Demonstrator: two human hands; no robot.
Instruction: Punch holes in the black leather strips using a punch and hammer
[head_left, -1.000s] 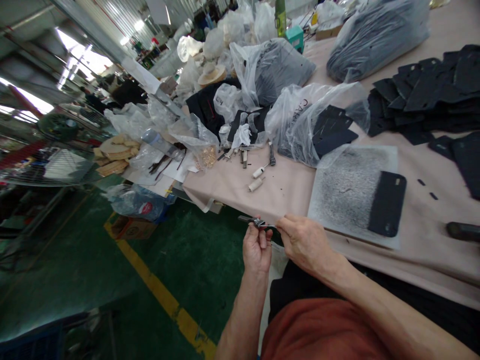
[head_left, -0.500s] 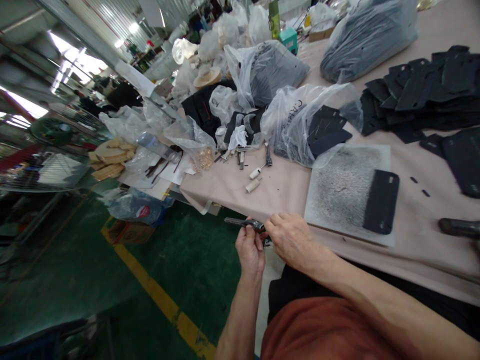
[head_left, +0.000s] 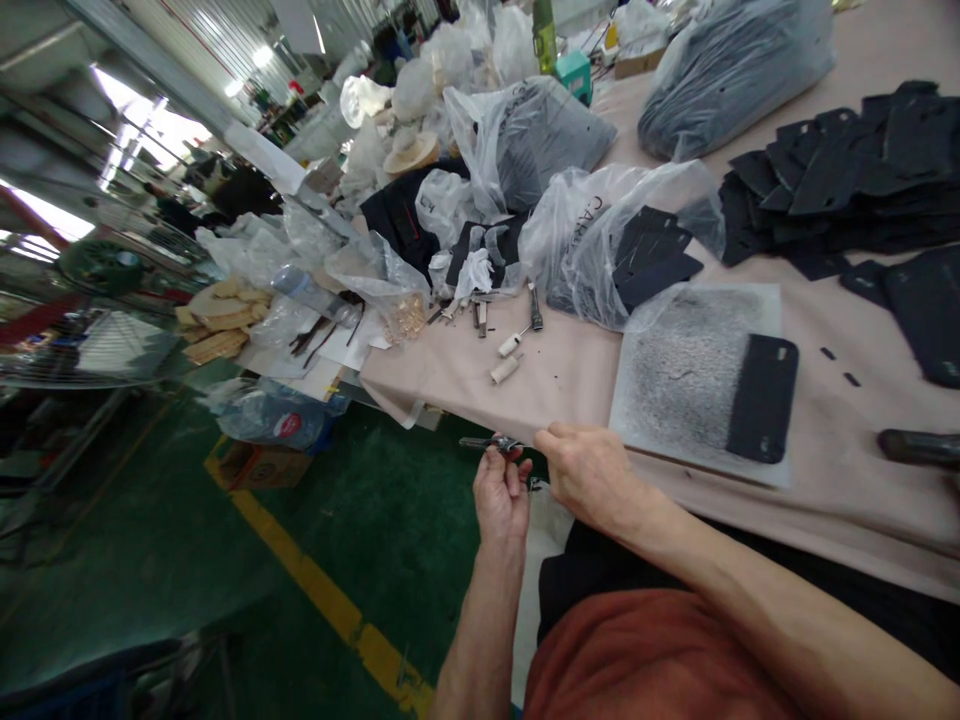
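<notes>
Beyond the table's front edge, above the floor, my left hand [head_left: 501, 500] is closed on a slim dark metal tool [head_left: 480, 442], which lies about level with its narrow end pointing left. My right hand [head_left: 589, 470] is closed just right of the tool's thicker end. Something thin shows between that end and my right fingers, too small to name. A black rounded panel [head_left: 763, 400] with small slots lies on a worn, blackened white board [head_left: 679, 350] to the right of my hands.
On the pink-covered table [head_left: 442, 385] lie two white-handled tools [head_left: 507, 369] and a dark metal tool [head_left: 535, 305]. Plastic bags [head_left: 577, 240] and stacked black panels [head_left: 847, 180] stand behind. A dark cylindrical handle [head_left: 919, 447] is at the right edge. A cardboard box [head_left: 266, 466] sits on the floor.
My right hand has drawn slightly away to the right from the tool, opening a small gap. The fingers of my left hand have shifted on the tool.
</notes>
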